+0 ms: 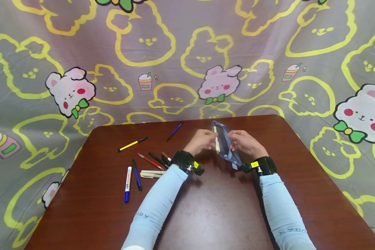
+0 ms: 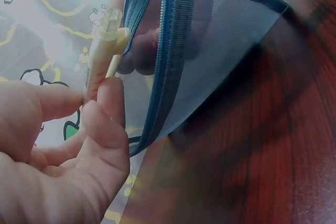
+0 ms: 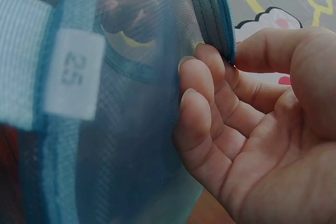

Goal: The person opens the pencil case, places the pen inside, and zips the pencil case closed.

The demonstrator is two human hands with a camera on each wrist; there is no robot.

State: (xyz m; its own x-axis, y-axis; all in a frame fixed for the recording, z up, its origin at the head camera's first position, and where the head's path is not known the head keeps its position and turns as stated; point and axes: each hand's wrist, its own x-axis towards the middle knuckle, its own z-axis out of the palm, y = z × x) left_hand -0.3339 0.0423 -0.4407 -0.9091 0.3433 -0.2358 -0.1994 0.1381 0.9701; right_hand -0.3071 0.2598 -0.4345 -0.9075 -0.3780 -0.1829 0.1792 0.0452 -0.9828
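Cartoon-print cloth (image 1: pixel 203 50) hangs behind the brown surface (image 1: pixel 206 222). Of the two hands, the right (image 1: pixel 245 141) pinches a blue mesh pouch (image 1: pixel 224 147) by its zippered edge; the left (image 1: pixel 201 141), fingers curled in, pinches a cream pen (image 1: pixel 217 144) just beside the pouch's mouth. Left of the pouch lie a yellow pen (image 1: pixel 132 144), a blue-capped marker (image 1: pixel 128 184) and others.

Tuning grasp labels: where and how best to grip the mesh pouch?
I'd pinch the mesh pouch by its zippered edge from the person's right, as the right hand does: that band looks stiffer than the sheer panel, and the left hand holds the cream pen opposite.
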